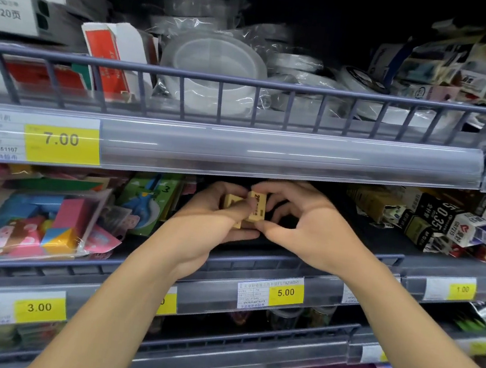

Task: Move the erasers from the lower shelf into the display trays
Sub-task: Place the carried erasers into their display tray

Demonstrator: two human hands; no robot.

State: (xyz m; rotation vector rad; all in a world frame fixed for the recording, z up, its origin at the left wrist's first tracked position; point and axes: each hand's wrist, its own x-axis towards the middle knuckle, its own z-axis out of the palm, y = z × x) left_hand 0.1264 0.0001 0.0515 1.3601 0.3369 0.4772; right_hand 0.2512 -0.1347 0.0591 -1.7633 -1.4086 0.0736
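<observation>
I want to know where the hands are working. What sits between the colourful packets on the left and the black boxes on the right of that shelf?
In the head view, the left hand and right hand lie between the colourful packets and black boxes, holding yellow erasers over a dark gap.

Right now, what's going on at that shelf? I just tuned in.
A person is working at a shop shelf with both hands in the dark middle bay. The left hand holds a couple of small yellow erasers, and the right hand pinches another yellow eraser right beside them, so all are bunched between the two hands. They sit just under the shelf rail with the 7.00 price tag. Nothing has been set down yet; whether a tray is in that bay is too dark to tell.
</observation>
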